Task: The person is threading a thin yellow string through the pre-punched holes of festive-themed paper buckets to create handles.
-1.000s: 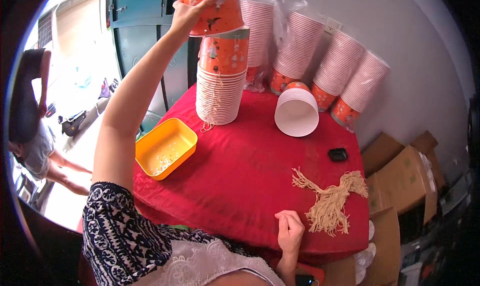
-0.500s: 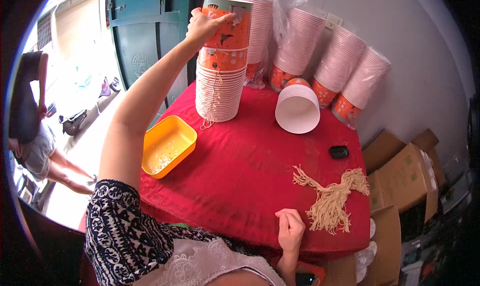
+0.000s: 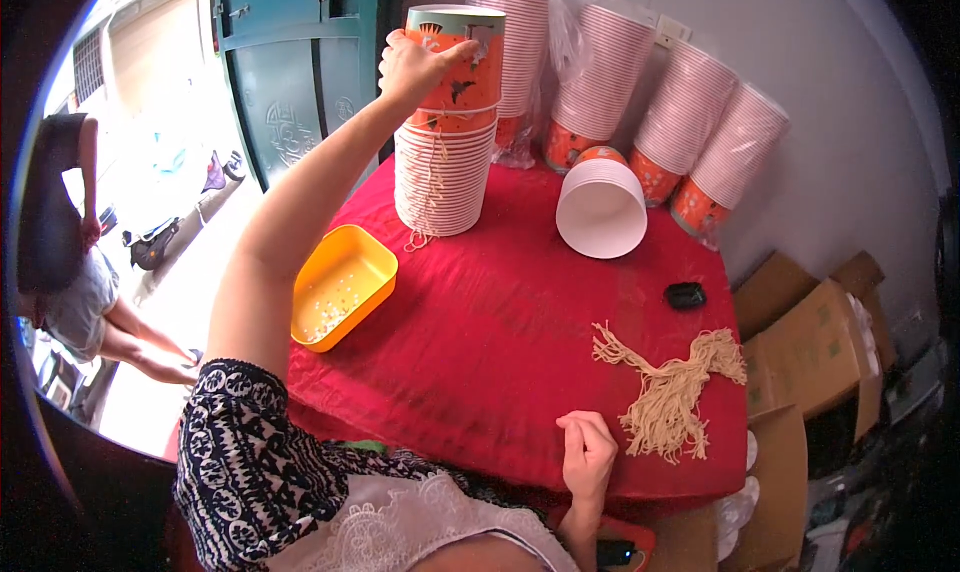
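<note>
as the upturned tub (image 3: 470,84) slides nearly home over the stack (image 3: 452,184), the left hand (image 3: 408,72) holds it, fingers (image 3: 458,52) wide, right hand (image 3: 588,457) curled.

The person wears a loose, dark-and-white patterned cloth top (image 3: 310,502). Its short left sleeve (image 3: 235,452) has a row of white rings near the edge, then jagged white shapes. A pale, lacy cloth panel (image 3: 385,522) has curly, flowery bumps. The left hand (image 3: 418,70) and right hand (image 3: 588,454) are bare.
</note>
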The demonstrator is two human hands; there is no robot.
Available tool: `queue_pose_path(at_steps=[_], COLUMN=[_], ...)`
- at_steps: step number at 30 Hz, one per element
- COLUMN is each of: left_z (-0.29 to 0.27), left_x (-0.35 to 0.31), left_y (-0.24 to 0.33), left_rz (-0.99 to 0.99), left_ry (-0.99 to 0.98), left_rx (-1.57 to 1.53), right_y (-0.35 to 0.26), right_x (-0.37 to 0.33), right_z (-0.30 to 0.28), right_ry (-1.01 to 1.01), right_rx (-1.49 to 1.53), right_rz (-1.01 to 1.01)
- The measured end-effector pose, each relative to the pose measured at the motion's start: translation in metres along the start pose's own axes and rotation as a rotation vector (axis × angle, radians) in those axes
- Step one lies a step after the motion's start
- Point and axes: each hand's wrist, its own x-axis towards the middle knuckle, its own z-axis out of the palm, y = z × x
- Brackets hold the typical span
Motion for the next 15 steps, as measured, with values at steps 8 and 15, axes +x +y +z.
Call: queue_pose_path(at_steps=[8,15], left_z=[0.001,0.007], left_x=[-0.006,-0.005], left_y=[-0.004,-0.012], left_rz=[-0.017,0.008], left_ry=[-0.06,-0.035], left_rx=[-0.007,-0.003], right_y=[-0.001,0.002], right_x=[0.0,0.0], right_z=[0.0,0.0], right_ry=[-0.008,-0.019], right_rx=[-0.001,-0.006], right_rz=[0.015,0.018])
